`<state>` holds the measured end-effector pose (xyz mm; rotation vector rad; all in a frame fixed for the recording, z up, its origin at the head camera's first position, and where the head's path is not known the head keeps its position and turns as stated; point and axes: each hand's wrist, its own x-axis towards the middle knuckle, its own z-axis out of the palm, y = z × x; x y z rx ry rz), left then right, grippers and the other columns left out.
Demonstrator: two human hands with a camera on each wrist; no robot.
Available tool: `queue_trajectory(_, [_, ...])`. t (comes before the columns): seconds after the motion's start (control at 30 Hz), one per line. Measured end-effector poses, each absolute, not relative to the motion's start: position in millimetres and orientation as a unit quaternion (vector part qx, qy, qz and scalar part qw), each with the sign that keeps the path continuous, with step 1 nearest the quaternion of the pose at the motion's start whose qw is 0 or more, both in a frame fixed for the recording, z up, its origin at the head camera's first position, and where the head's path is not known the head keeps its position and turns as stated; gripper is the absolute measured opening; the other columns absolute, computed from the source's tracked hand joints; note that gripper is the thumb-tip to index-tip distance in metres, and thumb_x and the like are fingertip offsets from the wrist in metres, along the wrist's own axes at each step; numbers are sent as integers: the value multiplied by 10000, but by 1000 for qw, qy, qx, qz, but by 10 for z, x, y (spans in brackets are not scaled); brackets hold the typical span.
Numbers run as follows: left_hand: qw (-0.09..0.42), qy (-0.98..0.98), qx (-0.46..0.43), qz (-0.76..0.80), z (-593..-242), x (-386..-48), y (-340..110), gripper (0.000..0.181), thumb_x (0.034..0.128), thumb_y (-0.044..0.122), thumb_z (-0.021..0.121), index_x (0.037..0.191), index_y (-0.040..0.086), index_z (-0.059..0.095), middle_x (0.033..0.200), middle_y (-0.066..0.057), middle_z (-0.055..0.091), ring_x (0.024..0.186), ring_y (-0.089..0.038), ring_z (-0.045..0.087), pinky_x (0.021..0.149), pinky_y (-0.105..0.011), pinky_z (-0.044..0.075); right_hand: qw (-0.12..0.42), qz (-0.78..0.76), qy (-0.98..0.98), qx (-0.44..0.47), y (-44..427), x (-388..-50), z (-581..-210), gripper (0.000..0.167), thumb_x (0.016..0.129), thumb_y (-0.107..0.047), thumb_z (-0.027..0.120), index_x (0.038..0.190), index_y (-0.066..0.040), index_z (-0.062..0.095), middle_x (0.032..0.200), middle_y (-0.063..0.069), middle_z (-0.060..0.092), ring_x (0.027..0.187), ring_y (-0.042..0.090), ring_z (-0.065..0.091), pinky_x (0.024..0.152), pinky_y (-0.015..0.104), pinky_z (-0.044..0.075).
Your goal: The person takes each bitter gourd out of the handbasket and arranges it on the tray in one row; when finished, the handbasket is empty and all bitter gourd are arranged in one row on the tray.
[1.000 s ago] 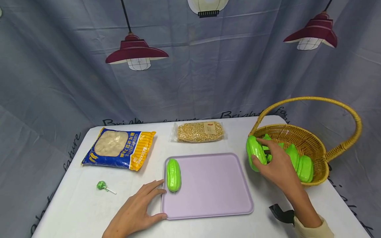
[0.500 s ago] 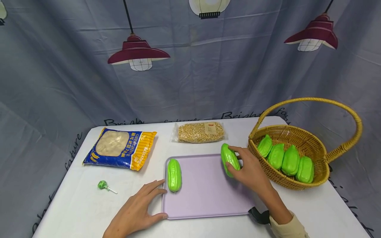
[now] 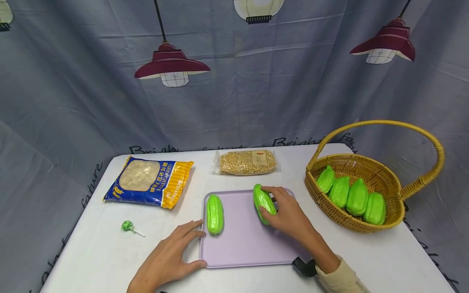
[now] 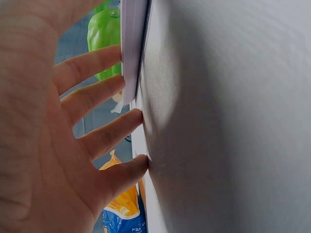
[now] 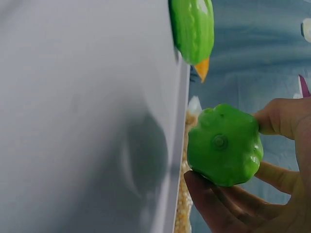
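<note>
A green ridged vegetable (image 3: 263, 203) is pinched between thumb and fingers of my right hand (image 3: 287, 213), over the middle of the lilac tray (image 3: 249, 248). In the right wrist view the held vegetable (image 5: 223, 145) shows its round end, with a gap between it and the tray surface. A similar vegetable (image 3: 215, 215) lies lengthwise along the tray's left side. My left hand (image 3: 166, 256) has its fingers spread, fingertips and thumb touching the tray's left edge. In the left wrist view the left hand (image 4: 82, 116) has its fingertips at the tray rim (image 4: 132, 53).
A wicker basket (image 3: 393, 185) with a tall handle holds several green vegetables (image 3: 357, 197) at the right. Behind the tray lies a bag of yellow grains (image 3: 247, 163). A blue and yellow pasta bag (image 3: 146, 183) and a green lollipop (image 3: 128, 226) are at the left.
My right hand has carried the vegetable from the basket's left rim leftward over the tray to its middle. The left hand has stayed at the tray's left edge.
</note>
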<state>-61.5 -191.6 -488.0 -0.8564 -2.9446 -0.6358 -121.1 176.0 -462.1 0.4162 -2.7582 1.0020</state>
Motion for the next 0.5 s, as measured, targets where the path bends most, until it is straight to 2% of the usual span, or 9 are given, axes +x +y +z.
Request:
queue_trajectory(0.2, [17,-938,-279,-203,-4894,-615,-1926,653,832,639,855,1347,268,699,1645,47,502,1484,-230,511,1119,-482,559,79,334,-928,144,1640,-1230,-4612,612,890,-223,852,1450,-96,642,1319,174,673,1068,281,691,826,387,626])
queue_trajectory(0.3, [21,-938,-282,-202,-4897,-610,-1928,652,828,628,863,1343,263,700,1642,44,505,1479,-222,514,1106,-467,569,71,326,-932,140,1571,-1234,-4603,600,891,-244,848,1445,-120,652,1298,158,674,1011,262,688,787,364,613])
queue_trajectory(0.5, [3,-939,-274,-206,-4885,-612,-1919,657,834,653,846,1353,279,695,1653,62,489,1490,-217,501,1118,-463,561,55,313,-938,136,1449,-1231,-4615,583,900,-276,840,1441,-153,661,1281,115,677,950,215,678,751,350,596])
